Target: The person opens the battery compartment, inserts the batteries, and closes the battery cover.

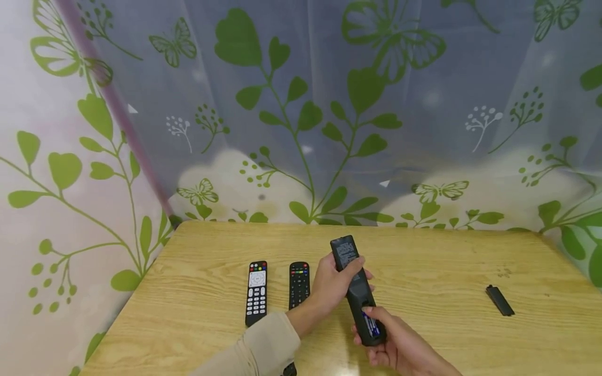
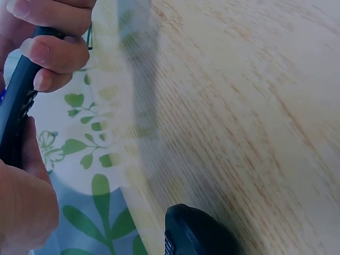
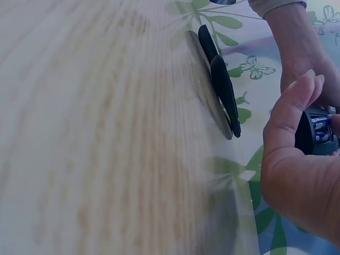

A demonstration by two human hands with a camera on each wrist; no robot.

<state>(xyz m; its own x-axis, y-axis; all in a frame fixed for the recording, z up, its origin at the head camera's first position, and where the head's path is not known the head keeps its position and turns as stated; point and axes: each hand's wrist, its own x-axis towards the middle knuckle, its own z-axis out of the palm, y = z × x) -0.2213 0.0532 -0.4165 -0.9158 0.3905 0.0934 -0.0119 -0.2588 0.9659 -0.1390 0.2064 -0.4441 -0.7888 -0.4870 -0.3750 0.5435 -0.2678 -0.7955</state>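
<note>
A black remote control point(image 1: 359, 292) is held back side up above the table, its battery compartment uncovered at the near end. My left hand point(image 1: 333, 279) grips its far half, thumb across the labelled back. At the near end my right hand point(image 1: 392, 337) supports it from below, with the thumb at the edge of the compartment. Blue batteries point(image 1: 371, 324) lie in that compartment; they also show as blue batteries point(image 3: 321, 129) in the right wrist view. The detached battery cover point(image 1: 500, 300) lies on the table to the right.
On the wooden table point(image 1: 188, 292), a remote with white keys point(image 1: 256, 292) lies at the left. Beside it is another black remote point(image 1: 299, 282), partly hidden by my left forearm. A leaf-and-butterfly patterned cloth point(image 1: 301, 130) hangs behind the table's back edge.
</note>
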